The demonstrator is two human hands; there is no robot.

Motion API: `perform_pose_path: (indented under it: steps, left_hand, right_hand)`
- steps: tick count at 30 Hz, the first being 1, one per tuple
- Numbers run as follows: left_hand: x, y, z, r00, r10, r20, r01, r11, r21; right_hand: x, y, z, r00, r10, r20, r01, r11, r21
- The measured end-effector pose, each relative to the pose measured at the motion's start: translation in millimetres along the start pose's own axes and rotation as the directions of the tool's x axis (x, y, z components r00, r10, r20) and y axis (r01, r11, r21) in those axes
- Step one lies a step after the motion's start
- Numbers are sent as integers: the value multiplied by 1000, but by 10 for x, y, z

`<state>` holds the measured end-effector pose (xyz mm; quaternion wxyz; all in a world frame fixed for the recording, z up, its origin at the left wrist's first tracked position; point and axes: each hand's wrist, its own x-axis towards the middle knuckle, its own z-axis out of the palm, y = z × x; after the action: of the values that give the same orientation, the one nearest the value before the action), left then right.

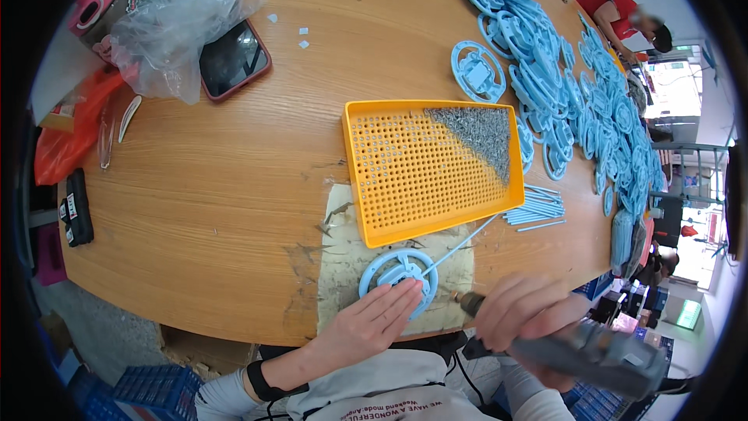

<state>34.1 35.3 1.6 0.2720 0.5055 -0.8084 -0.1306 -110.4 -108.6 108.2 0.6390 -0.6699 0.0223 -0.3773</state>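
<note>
The work on one blue ring (400,268) looks partway done. The ring lies flat on a worn, pale mat (341,296) at the near edge of the table (234,265). A thin blue stick (461,244) has one end on the ring and slants away up and right, but it is hard to tell if it is fixed there. Lots more seems left. A big heap of blue rings (545,78) runs along the table's right side, and loose sticks (534,209) lie by the near right corner of the yellow tray (444,224). Little metal screws (483,136) are piled in the tray's far right corner, and some sit in its holes on the left.

The left hand (382,314) is open and flat, with its fingers close together, resting on the ring. What is under the fingers is hidden. The right hand (526,312) is wrapped tight around a dark power tool (600,355). The tool's tip (456,296) points at the ring but stays just beside it, not touching.
</note>
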Motion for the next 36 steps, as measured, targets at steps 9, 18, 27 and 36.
perform_pose_path:
  steps: [9,18,27,36]
  left_hand:
    - [17,-1,-17,1000,11,-7,-11,1000,5]
    - [5,-26,-20,1000,14,4,-14,999,32]
    - [11,-16,-33,1000,11,-3,-11,999,34]
    - [12,-17,-24,1000,21,-17,-21,999,29]
  right_hand:
    - [701,650,-108,914,-82,-397,-35,960,-279]
    - [791,938,-183,938,-33,-345,-103,924,-369]
    - [823,954,-145,946,32,-323,-145,932,-333]
    - [742,755,-112,934,-95,-344,-17,951,-308]
